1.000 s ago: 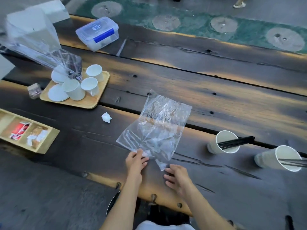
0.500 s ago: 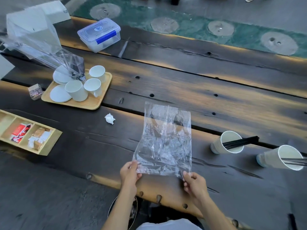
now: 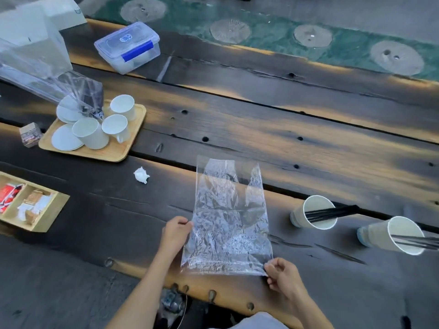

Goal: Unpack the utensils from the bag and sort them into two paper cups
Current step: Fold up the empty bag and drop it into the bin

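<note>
A crinkled clear plastic bag [image 3: 228, 217] lies flat and looks empty on the dark wooden table [image 3: 261, 129], near its front edge. My left hand [image 3: 175, 233] pinches the bag's left edge partway up. My right hand [image 3: 283, 275] pinches its near right corner. To the right, a white paper cup [image 3: 313, 213] holds several thin black utensils [image 3: 332, 211] that stick out rightward. A second paper cup [image 3: 392, 236] further right also holds black utensils [image 3: 418, 241], cut off by the frame edge.
A wooden tray [image 3: 111, 150] with white cups and lids sits at the left, under a large clear bag [image 3: 47, 74]. A crumpled tissue [image 3: 141, 175], a divided wooden box [image 3: 31, 205] of packets, a small brown cube [image 3: 31, 134] and a blue-clipped plastic container [image 3: 128, 46] are also there.
The bag went from skewed to straight and flat. My hands spread apart along it: the left slid up its left edge, the right moved to the near right corner.
</note>
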Action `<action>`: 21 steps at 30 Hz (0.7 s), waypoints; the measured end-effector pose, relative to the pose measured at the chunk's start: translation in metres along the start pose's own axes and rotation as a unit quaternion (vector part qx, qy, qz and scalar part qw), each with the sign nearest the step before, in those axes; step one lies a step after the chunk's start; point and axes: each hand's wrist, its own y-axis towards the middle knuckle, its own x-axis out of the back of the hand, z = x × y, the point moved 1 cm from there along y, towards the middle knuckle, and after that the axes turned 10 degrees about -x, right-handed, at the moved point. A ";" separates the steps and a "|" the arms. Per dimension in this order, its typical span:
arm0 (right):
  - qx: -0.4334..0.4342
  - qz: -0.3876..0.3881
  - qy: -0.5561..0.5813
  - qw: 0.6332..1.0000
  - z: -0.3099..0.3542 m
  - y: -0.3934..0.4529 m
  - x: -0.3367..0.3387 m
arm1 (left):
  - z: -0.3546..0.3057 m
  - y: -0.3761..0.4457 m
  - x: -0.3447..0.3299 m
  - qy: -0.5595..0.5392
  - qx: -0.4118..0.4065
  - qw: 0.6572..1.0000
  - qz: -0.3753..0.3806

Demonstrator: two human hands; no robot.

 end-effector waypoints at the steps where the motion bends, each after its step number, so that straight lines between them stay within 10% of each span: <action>1: 0.005 0.000 -0.005 1.000 0.003 0.002 0.001 | -0.012 0.013 0.000 0.003 -0.020 1.000 0.005; 21: 0.005 0.001 0.050 0.999 0.006 0.026 0.015 | -0.063 0.100 -0.018 -0.046 -0.012 0.998 0.033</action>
